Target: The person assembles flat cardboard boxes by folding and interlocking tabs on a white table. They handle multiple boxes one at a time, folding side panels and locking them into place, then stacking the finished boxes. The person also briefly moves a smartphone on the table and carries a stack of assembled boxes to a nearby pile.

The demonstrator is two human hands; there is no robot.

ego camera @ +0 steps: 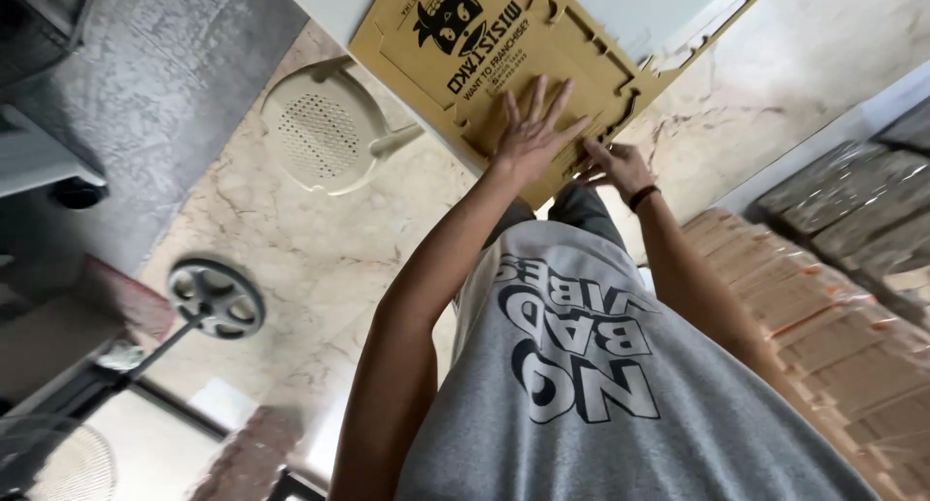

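A flat, die-cut brown cardboard box blank (504, 50) is lying unfolded on the white table (649, 7) at the top centre of the frame, and both hands are working at its near edge. The hand in the middle of the frame, on the arm running up from the lower left (533, 133), is pressing down flat on the cardboard with its fingers spread wide. The other hand (615, 167), just to the right and wearing a dark band at the wrist, is curling its fingers over the blank's near edge, apparently pinching or lifting a flap, though the exact grip is too blurred to tell. Judging by how it lies, the folding is only beginning: the panels, slots and tabs are all lying flat and no wall is standing up yet, so nearly all of the shaping is left. The blank is carrying a black printed cartoon figure with lines of black lettering under it, seen at a slant near the top centre. Along the right edge of the frame, stacks of similar flat brown cardboard (823, 307) are lying in long rows, with darker stacks (852, 205) above them. A pale plastic chair (325, 133) is standing at the upper left on the marble floor (291, 259), and a fan base (215, 297) is sitting at the left.
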